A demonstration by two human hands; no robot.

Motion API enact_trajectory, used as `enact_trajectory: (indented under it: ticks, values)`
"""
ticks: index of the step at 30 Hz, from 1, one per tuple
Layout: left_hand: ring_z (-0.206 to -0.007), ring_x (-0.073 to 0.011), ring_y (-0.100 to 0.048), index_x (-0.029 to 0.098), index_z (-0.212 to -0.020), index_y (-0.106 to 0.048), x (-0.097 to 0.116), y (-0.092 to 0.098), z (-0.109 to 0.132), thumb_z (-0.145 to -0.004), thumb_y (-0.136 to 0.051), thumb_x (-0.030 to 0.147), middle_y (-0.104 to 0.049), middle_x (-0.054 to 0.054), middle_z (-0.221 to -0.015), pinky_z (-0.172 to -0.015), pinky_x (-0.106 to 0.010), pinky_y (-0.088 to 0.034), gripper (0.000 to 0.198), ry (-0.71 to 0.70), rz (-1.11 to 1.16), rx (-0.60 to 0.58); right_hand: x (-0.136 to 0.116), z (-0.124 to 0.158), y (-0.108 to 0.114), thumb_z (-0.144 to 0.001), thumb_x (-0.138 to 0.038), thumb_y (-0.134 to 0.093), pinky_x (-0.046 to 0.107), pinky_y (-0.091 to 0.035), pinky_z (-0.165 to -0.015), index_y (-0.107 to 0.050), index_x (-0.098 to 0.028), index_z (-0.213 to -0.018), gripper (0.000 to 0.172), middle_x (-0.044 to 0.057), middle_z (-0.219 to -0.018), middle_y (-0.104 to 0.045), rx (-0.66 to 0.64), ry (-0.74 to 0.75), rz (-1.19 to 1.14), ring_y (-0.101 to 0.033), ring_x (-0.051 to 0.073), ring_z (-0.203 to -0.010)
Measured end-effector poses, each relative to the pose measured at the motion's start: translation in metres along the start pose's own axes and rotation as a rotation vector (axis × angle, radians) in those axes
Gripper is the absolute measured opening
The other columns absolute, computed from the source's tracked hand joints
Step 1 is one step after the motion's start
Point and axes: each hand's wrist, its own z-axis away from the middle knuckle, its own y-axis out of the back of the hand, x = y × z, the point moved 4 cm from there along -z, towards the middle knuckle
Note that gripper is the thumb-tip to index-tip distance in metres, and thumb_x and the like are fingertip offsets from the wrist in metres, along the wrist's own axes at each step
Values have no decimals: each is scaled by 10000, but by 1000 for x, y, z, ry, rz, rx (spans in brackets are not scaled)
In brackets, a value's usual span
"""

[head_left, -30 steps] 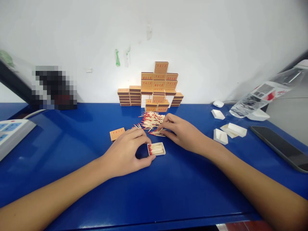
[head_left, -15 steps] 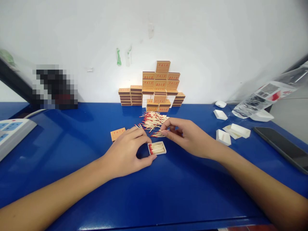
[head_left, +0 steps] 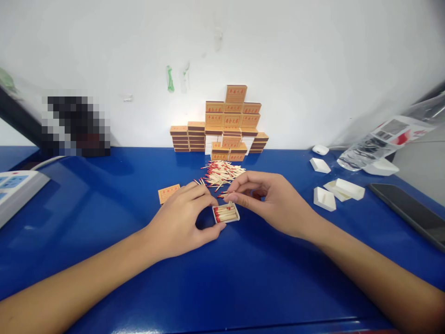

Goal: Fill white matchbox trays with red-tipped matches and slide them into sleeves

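Observation:
On the blue table lies a small white matchbox tray with several red-tipped matches inside. My left hand grips the tray's left end between thumb and fingers. Above the tray's far right side, my right hand pinches a match, its red head pointing down toward the tray. Just beyond my hands is a loose pile of matches, with a few stray ones at its near edge. A matchbox sleeve rests beside my left hand, which partly covers it.
Stacked matchboxes stand against the wall. At right are white paper trays, a small white case, a clear plastic bottle and a black phone. A white power strip sits at the left edge.
My right hand has moved from the near edge of the match pile to above the tray, carrying a match. My left hand keeps its hold on the tray.

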Motion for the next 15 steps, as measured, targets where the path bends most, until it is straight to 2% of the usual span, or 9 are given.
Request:
enact_trajectory:
  ticks: [4,9,15]
  values:
    - [-941,-258,-622,182,-1012,-708,0,1,0,-892,-761,352,-711,-62,-984,-825,-429,-511,215,29,6,14,4,-2,-4,-869,-447,-833,323,-511,-699,-719,-214,-887,261,8,-816,-774,59,-31,-111,-692,179,-739]
    - [-926,-256,-623,179,-986,-701,0,3,0,-893,-764,375,-705,-47,-946,-796,-416,-489,225,49,-34,33,9,-2,-9,-876,-450,-829,308,-479,-679,-698,-206,-845,278,14,-833,-762,60,-29,-131,-658,169,-748]
    - [-912,-233,-631,192,-985,-712,0,4,0,-898,-766,364,-715,-29,-956,-782,-388,-472,200,44,-57,65,15,-5,-6,-887,-436,-816,289,-368,-593,-755,-204,-842,244,-33,-681,-589,32,1,32,-433,123,-615]
